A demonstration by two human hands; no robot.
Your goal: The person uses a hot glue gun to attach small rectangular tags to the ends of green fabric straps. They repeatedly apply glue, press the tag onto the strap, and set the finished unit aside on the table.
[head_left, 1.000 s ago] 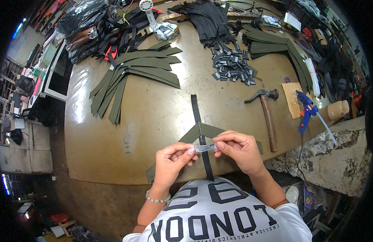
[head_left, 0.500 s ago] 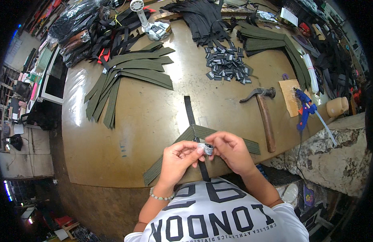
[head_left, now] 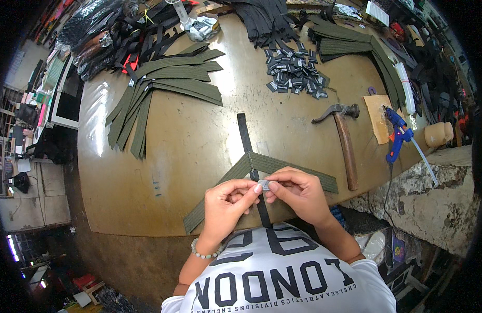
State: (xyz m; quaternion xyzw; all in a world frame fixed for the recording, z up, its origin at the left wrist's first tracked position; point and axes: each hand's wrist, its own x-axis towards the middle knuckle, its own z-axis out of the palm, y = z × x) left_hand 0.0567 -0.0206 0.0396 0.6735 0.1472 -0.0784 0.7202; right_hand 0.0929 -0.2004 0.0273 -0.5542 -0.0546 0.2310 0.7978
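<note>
Between the fingertips of both hands is a small pale grey piece (head_left: pixel 264 184), perhaps a folded label; its kind is hard to make out. My left hand (head_left: pixel 226 203) pinches its left side with thumb and forefinger. On the right side, my right hand (head_left: pixel 299 194) grips it in the same way. Beneath my hands an olive webbing strap (head_left: pixel 298 169) lies on the table, bent into a V with its point away from me. A narrow black strap (head_left: pixel 243 133) runs under or across that point; my hands hide part of it.
On the brown table (head_left: pixel 189 156) a hammer (head_left: pixel 346 151) lies at right, near a blue glue gun (head_left: pixel 396 141). Small black labels (head_left: pixel 296 73) are heaped at the back. Olive straps (head_left: pixel 173 81) fan out at left, with more olive straps (head_left: pixel 350 47) at back right.
My right fingers have closed in on the small piece, which now looks flatter and is pinched from both sides. The whole view has shifted slightly.
</note>
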